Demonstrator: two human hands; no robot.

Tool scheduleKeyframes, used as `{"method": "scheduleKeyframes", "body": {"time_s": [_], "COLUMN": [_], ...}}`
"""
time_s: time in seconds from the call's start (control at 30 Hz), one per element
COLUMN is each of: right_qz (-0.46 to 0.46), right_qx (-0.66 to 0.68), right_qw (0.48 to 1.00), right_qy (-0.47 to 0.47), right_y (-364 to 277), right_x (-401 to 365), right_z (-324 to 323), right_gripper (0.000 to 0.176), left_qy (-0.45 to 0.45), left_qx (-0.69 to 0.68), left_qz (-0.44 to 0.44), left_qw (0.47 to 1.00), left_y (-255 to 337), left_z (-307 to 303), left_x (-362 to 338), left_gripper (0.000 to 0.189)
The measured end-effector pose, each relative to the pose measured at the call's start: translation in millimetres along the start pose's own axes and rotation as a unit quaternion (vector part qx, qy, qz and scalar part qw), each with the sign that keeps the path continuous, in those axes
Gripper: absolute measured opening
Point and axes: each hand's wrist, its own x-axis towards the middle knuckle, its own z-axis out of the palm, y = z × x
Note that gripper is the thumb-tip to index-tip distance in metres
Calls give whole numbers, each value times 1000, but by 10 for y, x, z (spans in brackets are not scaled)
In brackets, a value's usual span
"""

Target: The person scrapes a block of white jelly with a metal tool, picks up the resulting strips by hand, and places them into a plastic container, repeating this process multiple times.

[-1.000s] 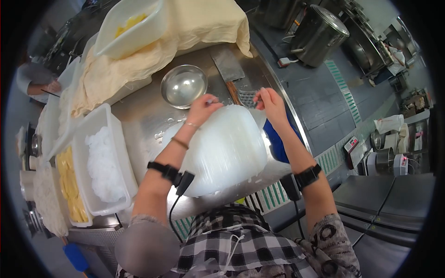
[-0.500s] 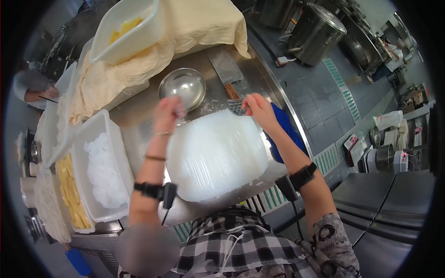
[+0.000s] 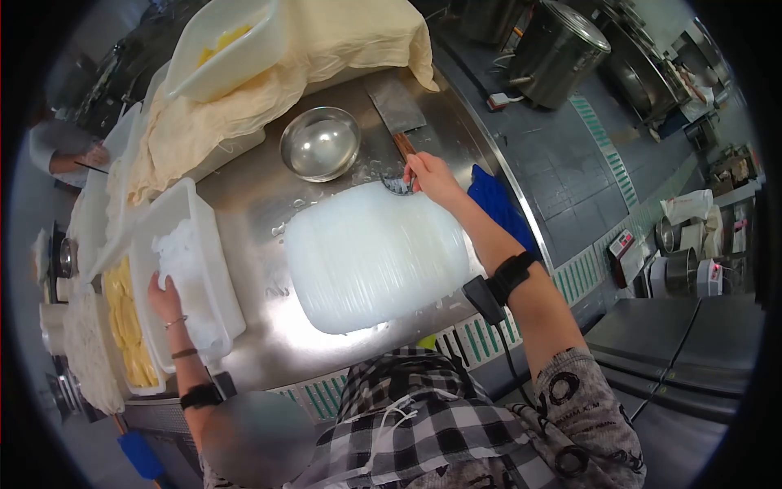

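My left hand (image 3: 165,300) is over the near left side of a white tub (image 3: 221,277) that holds a white mass (image 3: 191,265); its thumb and fingers are apart and nothing shows between them. At the far edge of a plastic-wrapped white slab (image 3: 375,257), my right hand (image 3: 430,178) has its fingers closed round a small dark-patterned item (image 3: 397,186), too small to name. Just beyond that hand lies the wooden handle (image 3: 403,145) of a wide metal blade (image 3: 396,104). A shiny steel bowl (image 3: 320,144) stands behind the slab.
Blue cloth (image 3: 498,213) lies at the right of the steel table (image 3: 277,330). Cream cloth (image 3: 358,41) covers containers at the back, beside a tub with yellow pieces (image 3: 221,46). A yellow-filled tray (image 3: 122,326) stands left. Another person (image 3: 65,151) is at the far left.
My left hand has moved left and down from near the bowl to the white tub. My right hand has shifted slightly left and away from me, with the patterned item.
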Motion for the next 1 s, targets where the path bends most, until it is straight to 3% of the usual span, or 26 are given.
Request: {"method": "scheduleKeyframes", "body": {"time_s": [0.03,0.1,0.17,0.27,0.33,0.37,0.47,0.63,0.73,0.8,0.83,1.0], "right_qz": [-15,-38,-60,-72,-68,-66,-71,-101,-97,-101,-105,-110], "right_qx": [-14,-12,-11,2,16,15,1,6,3,4,5,-2], "right_qw": [1000,999,998,997,997,998,997,995,995,995,994,994], "right_qy": [7,12,16,18,14,13,14,7,10,12,11,14], "right_y": [4,52,102,177,198,208,220,229,233,269,291,358], "right_x": [-97,-255,-375,-551,-698,-770,-992,-1274,-1410,-1491,-1532,-1732], "right_z": [-11,5,8,6,-2,-8,-18,-35,-37,-40,-42,-72], "right_gripper": [31,30,30,28,27,27,27,26,25,25,25,24], "left_qy": [88,4,-165,-452,-445,-443,-385,-330,-389,-375,-427,-485], "left_qx": [-67,-287,-354,-432,-442,-370,-374,-390,-429,-440,-454,-432], "left_qz": [87,114,140,312,482,535,570,582,544,510,453,463], "left_qw": [990,951,910,715,612,617,623,632,608,637,637,603], "left_y": [273,1352,2138,2794,3088,3201,3451,3469,3391,3461,3503,3558], "left_z": [3,-273,-411,-282,-24,-7,200,279,614,744,769,715], "left_x": [-175,-691,-1347,-2292,-2750,-2877,-3110,-3465,-3581,-3437,-3370,-3204], "left_gripper": [32,28,30,34,34,33,33,35,38,41,41,42]}}
